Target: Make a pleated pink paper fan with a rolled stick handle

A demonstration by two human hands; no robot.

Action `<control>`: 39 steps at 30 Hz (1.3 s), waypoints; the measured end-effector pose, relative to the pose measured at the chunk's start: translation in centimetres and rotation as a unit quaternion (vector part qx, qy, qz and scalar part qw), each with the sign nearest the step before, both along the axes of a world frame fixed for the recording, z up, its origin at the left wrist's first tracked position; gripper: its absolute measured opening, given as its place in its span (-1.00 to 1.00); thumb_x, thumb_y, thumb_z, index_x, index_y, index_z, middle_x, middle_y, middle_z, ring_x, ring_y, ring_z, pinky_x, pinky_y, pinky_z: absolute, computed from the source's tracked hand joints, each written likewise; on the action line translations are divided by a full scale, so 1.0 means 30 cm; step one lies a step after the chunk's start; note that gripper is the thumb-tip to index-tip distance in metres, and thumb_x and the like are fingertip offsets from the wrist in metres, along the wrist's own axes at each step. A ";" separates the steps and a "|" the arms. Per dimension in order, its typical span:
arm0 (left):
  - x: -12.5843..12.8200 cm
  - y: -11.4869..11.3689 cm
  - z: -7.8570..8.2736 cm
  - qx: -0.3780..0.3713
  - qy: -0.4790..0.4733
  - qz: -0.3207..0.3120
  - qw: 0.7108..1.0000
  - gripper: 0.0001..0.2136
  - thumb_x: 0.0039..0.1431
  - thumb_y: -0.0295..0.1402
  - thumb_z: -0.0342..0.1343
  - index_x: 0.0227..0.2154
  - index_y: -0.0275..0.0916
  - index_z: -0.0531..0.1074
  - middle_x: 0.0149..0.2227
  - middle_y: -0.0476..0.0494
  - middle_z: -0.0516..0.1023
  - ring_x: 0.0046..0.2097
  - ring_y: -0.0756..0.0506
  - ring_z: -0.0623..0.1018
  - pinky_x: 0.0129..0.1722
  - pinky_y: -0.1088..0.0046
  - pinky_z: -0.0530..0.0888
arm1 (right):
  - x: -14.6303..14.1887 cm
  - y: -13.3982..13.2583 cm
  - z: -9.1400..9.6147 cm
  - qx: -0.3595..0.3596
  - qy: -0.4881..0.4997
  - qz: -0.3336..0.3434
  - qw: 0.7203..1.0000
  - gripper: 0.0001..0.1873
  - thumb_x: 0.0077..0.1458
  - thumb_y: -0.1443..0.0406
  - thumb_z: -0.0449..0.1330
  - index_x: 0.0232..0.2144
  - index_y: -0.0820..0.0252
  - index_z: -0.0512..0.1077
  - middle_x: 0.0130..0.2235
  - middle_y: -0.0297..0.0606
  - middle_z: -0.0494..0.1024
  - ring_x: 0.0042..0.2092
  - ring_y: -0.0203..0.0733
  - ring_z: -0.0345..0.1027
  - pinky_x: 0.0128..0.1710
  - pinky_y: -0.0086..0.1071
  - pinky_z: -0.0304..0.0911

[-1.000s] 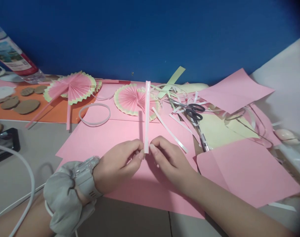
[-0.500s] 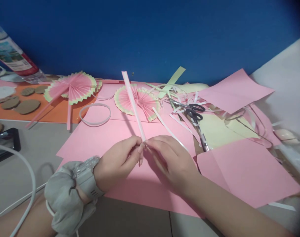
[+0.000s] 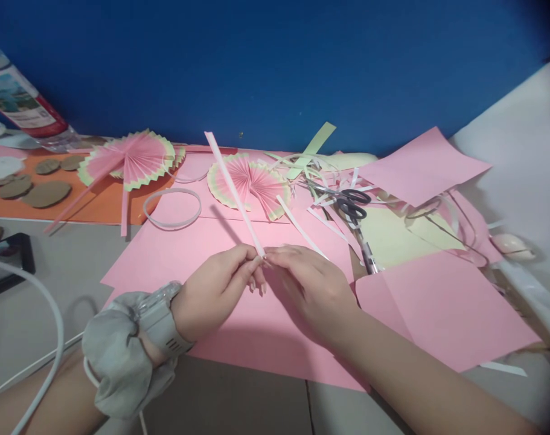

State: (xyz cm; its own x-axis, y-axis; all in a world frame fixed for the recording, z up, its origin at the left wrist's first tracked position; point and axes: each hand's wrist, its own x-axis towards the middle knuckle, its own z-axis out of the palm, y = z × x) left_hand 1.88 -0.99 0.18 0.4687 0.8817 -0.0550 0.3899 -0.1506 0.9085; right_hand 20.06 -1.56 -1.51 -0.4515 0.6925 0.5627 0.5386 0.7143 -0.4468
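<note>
My left hand point(image 3: 220, 290) and my right hand point(image 3: 311, 290) meet fingertip to fingertip over a large pink paper sheet point(image 3: 179, 254). Both pinch the lower end of a narrow folded pink paper strip point(image 3: 233, 190), which leans up and to the left. My left wrist wears a pale watch and a grey scrunchie point(image 3: 121, 356). Behind the strip lies a pleated pink fan with a yellow-green rim point(image 3: 250, 181).
A second pleated fan point(image 3: 130, 158) lies on orange paper point(image 3: 98, 205) at the left, by a clear ring point(image 3: 172, 208) and brown discs point(image 3: 46, 193). Black-handled scissors point(image 3: 354, 208) rest among paper strips. More pink sheets point(image 3: 442, 302) lie right. A bottle point(image 3: 21, 103) and phone point(image 3: 5, 260) sit left.
The strip stood upright between my fingertips a second ago; it has tilted over to the left. My hands have drawn closer together at its lower end.
</note>
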 end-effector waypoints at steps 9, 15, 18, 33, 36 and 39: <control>0.004 0.000 -0.003 0.001 0.009 0.000 1.000 -0.76 0.34 -0.39 -0.19 -0.40 -0.24 0.34 -0.42 0.01 0.51 -0.33 0.04 0.51 -0.25 0.53 0.39 | -0.001 0.002 0.001 -0.009 -0.006 0.002 1.000 -0.83 0.13 0.49 0.14 -0.20 0.28 0.37 -0.23 -0.15 0.58 -0.15 -0.19 0.44 -0.12 -0.28 0.36; 0.001 0.000 -0.005 0.007 0.011 -0.001 1.000 -0.76 0.34 -0.39 -0.16 -0.39 -0.24 0.36 -0.42 0.02 0.52 -0.34 0.05 0.51 -0.25 0.55 0.39 | 0.000 0.000 -0.002 -0.010 -0.009 -0.006 1.000 -0.85 0.15 0.49 0.12 -0.21 0.25 0.37 -0.23 -0.17 0.58 -0.15 -0.20 0.44 -0.13 -0.30 0.35; 0.001 0.001 -0.005 0.009 0.011 -0.003 1.000 -0.76 0.34 -0.38 -0.16 -0.40 -0.24 0.35 -0.42 0.03 0.52 -0.34 0.05 0.51 -0.26 0.55 0.38 | 0.000 0.001 -0.001 -0.020 -0.014 -0.011 1.000 -0.87 0.17 0.48 0.09 -0.23 0.25 0.37 -0.24 -0.18 0.58 -0.17 -0.23 0.44 -0.16 -0.33 0.34; 0.006 -0.006 0.012 -0.007 0.020 -0.003 1.000 -0.80 0.30 -0.37 -0.13 -0.41 -0.23 0.33 -0.42 0.01 0.52 -0.34 0.01 0.50 -0.27 0.49 0.37 | 0.005 0.000 0.021 -0.069 -0.005 -0.051 0.996 -0.86 0.21 0.41 0.04 -0.26 0.14 0.38 -0.27 -0.25 0.57 -0.20 -0.20 0.44 -0.18 -0.28 0.35; 0.005 -0.007 0.012 -0.021 0.007 -0.008 1.000 -0.86 0.24 -0.45 -0.09 -0.42 -0.23 0.30 -0.44 0.02 0.51 -0.36 0.02 0.49 -0.29 0.51 0.37 | 0.016 0.011 0.021 -0.107 0.024 -0.094 0.989 -0.91 0.22 0.36 0.06 -0.28 0.12 0.36 -0.28 -0.28 0.54 -0.22 -0.23 0.44 -0.22 -0.34 0.34; 0.001 -0.009 0.012 -0.027 0.003 -0.010 1.000 -0.88 0.20 -0.50 -0.08 -0.43 -0.23 0.29 -0.45 0.03 0.50 -0.37 0.03 0.48 -0.30 0.52 0.37 | 0.024 0.019 0.021 -0.140 0.079 -0.114 0.980 -0.94 0.23 0.32 0.05 -0.23 0.13 0.31 -0.25 -0.27 0.49 -0.23 -0.25 0.42 -0.24 -0.36 0.33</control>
State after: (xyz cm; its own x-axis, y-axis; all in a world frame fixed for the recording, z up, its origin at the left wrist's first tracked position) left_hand 1.92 -1.26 0.55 0.4853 0.8680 -0.1052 0.3920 -0.1084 0.9136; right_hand 20.78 -1.00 -0.89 -0.1895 0.9027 0.3863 0.5788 0.4205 -0.6987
